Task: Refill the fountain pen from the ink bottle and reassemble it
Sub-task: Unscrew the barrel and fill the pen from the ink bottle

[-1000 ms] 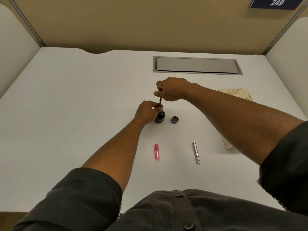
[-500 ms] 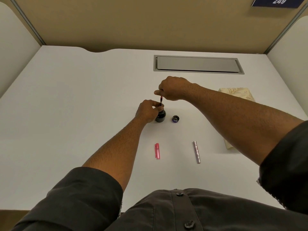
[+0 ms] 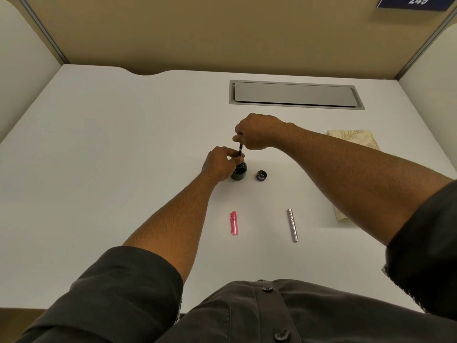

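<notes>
A dark ink bottle (image 3: 239, 172) stands open in the middle of the white desk. The pen's thin front section (image 3: 240, 150) stands upright in the bottle's mouth. My right hand (image 3: 257, 133) pinches its top end from above. My left hand (image 3: 220, 163) grips the section's lower part at the bottle's neck, and its fingers hide the nib. The bottle's dark cap (image 3: 261, 175) lies just right of the bottle. A pink pen cap (image 3: 234, 223) and a silver patterned barrel (image 3: 292, 225) lie nearer to me.
A cream patterned cloth (image 3: 351, 142) lies at the right, partly under my right forearm. A grey cable hatch (image 3: 295, 95) is set into the desk behind the bottle. Partition walls close in the back and both sides.
Both hands stay at the bottle with the section in it. The fingers at its top have shifted slightly. The view has tipped a little.
</notes>
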Demonstrator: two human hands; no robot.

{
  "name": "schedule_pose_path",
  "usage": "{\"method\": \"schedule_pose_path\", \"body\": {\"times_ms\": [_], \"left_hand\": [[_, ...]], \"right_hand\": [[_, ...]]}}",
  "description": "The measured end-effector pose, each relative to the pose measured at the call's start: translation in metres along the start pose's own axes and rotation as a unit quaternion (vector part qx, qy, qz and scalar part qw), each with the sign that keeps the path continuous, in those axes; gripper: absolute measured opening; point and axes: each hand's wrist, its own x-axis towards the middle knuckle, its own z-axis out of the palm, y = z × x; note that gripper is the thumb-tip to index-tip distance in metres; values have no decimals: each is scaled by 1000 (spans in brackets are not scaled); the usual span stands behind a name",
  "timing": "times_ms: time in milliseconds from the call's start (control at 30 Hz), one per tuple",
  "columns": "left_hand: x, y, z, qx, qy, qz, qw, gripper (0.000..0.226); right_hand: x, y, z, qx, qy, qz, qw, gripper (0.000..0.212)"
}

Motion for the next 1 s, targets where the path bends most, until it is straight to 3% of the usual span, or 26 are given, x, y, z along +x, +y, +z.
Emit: {"method": "schedule_pose_path", "body": {"times_ms": [133, 333, 500, 800, 1000], "left_hand": [[0, 0, 0, 2, 1, -2, 1000, 19], [-1, 1, 0, 2, 4, 2, 1000, 18], [-2, 2, -1, 8, 4, 2, 1000, 17], [-4, 4, 0, 35, 11, 2, 999, 23], [-8, 10, -4, 37, 5, -1, 999, 26]], "right_hand": [[-2, -2, -1, 8, 17, 8, 1000, 40], [-5, 4, -7, 26, -3, -23, 999, 9], [-3, 2, -5, 25, 3, -23, 999, 3], [-6, 2, -2, 75, -2, -31, 997, 21], [-10, 2, 0, 96, 0, -23, 995, 12]]}}
